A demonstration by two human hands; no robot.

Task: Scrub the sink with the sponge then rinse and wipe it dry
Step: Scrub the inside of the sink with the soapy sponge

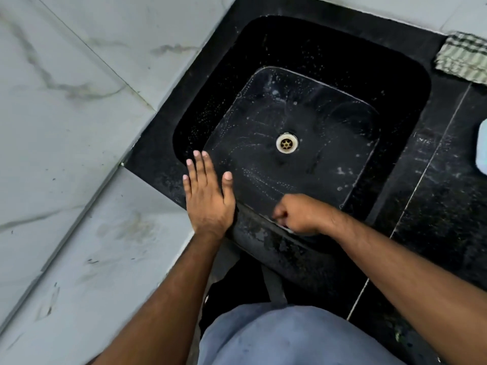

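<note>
R grip (pixel 295 216) is curling tight at the sink (pixel 290 61) front wall, sponge mostly hidden inside it. L grip (pixel 208 198) is lying flat, fingers straight, on the rim.

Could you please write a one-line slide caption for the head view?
Right hand works the near wall of the wet black sink, left hand flat on its rim; checked cloth waits nearby.
</note>
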